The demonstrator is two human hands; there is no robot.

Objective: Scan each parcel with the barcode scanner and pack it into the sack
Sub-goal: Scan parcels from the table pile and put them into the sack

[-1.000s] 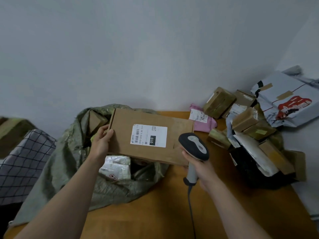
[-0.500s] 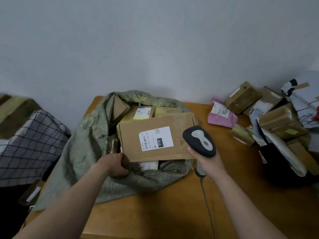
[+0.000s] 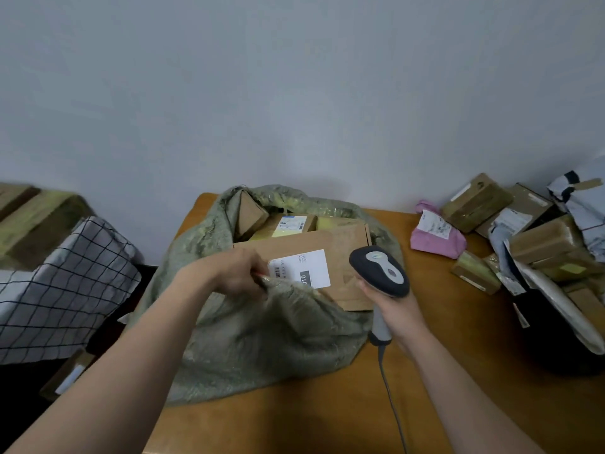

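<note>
A grey-green woven sack lies open on the wooden table. A flat brown cardboard parcel with a white label lies in its mouth, on top of other boxes. My left hand grips the sack's near rim and lifts it over the parcel's front edge, hiding part of the label. My right hand holds the black and grey barcode scanner by its handle, just right of the parcel; its cable trails down toward the table's front edge.
A heap of parcels sits at the right: a pink bag, brown boxes, grey mailers and a dark bag. At the left, off the table, are a checked cloth and a taped box.
The labelled parcel went from held above the sack to lying inside its mouth. My left hand let go of it and took hold of the sack's front rim, pulling it up.
</note>
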